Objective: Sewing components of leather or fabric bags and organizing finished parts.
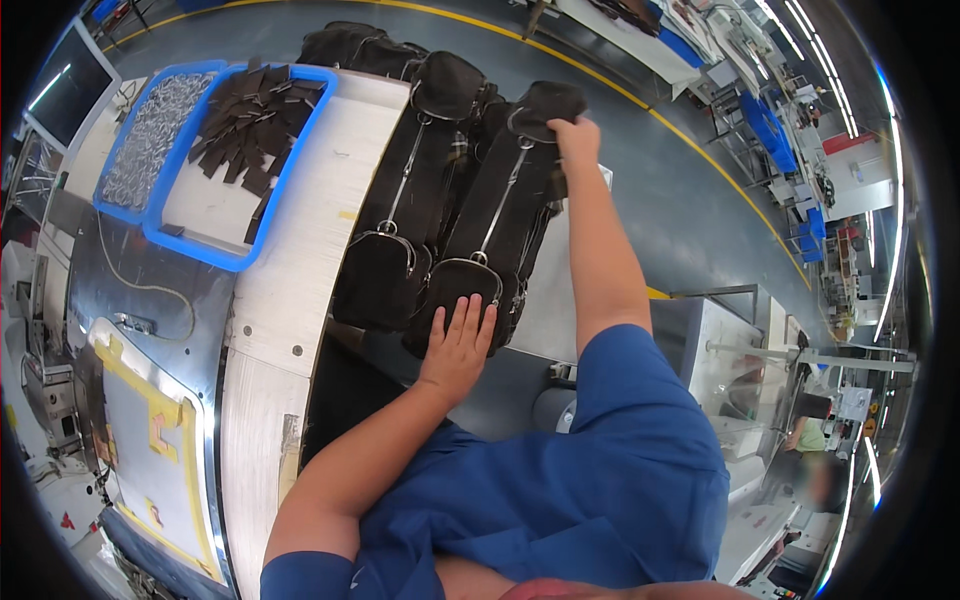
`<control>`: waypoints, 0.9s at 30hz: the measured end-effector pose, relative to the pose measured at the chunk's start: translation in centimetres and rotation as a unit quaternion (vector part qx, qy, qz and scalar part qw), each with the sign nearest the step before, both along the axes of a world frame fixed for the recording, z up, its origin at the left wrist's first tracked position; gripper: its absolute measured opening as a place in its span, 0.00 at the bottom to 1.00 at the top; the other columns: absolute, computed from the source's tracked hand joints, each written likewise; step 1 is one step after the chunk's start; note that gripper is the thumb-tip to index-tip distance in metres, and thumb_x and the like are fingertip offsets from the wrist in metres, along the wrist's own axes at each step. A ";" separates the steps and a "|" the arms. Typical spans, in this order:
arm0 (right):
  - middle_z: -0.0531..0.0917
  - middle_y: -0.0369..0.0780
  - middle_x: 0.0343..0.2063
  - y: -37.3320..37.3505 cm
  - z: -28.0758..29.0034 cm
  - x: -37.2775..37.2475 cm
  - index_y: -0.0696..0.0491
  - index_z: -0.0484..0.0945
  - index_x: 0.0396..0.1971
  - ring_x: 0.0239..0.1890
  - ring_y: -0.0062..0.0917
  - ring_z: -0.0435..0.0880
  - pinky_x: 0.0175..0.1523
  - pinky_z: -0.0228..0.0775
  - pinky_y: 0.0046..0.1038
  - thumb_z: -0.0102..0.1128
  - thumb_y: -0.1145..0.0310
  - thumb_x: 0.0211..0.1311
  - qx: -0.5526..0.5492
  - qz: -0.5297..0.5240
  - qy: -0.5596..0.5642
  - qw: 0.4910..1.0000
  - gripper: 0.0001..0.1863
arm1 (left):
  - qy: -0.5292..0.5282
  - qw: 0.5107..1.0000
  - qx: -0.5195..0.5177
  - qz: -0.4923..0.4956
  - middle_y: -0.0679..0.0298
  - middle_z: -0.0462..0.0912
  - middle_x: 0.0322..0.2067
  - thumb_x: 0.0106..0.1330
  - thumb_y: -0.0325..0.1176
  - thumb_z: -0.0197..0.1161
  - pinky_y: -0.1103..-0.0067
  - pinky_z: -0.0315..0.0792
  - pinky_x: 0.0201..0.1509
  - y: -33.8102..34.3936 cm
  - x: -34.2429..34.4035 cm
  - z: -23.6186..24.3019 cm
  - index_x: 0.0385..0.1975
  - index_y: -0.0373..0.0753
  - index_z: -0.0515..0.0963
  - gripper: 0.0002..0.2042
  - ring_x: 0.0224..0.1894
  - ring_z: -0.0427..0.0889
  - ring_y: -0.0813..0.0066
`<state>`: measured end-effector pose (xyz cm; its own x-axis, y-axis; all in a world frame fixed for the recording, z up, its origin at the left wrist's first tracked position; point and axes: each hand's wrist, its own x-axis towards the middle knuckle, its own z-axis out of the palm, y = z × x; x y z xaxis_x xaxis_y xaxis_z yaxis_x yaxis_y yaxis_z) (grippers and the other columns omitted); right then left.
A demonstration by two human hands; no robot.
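Note:
Two rows of black bags with silver metal hardware lie in front of me. The right-hand black bag (495, 210) lies lengthwise on top of its row, with a long silver strip down its middle and a rounded flap at each end. My left hand (462, 345) rests flat on its near flap, fingers stretched out. At the far end my right hand (575, 140) grips the edge of the other flap, thumb and fingers closed on it. Beside it, the left-hand black bag (402, 185) lies untouched. What is under the top bags is mostly hidden.
On the left, a pale worktable (285, 250) carries a blue tray (243, 264) of dark brown strips and another blue tray (118, 212) of small silver metal parts. A dark screen (72, 85) stands beyond. At far right, another person (812, 432) is among benches.

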<state>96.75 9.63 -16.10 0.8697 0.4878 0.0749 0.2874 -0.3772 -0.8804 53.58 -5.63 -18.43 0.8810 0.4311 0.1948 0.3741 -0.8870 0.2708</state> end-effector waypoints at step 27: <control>0.85 0.51 0.42 1.7 2.7 -6.0 0.61 0.77 0.49 0.43 0.40 0.87 0.49 0.78 0.36 0.77 0.54 0.49 0.056 0.110 0.117 0.985 0.33 | 0.010 0.998 0.013 0.060 0.53 0.71 0.64 0.48 0.58 0.72 0.53 0.59 0.67 0.9 -2.1 3.0 0.70 0.38 0.63 0.50 0.65 0.70 0.59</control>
<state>90.79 11.37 -13.37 0.7433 0.6670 -0.0507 0.1359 -0.2247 -0.9649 51.48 -4.74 -15.46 0.8272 0.5287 0.1901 0.4833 -0.8421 0.2392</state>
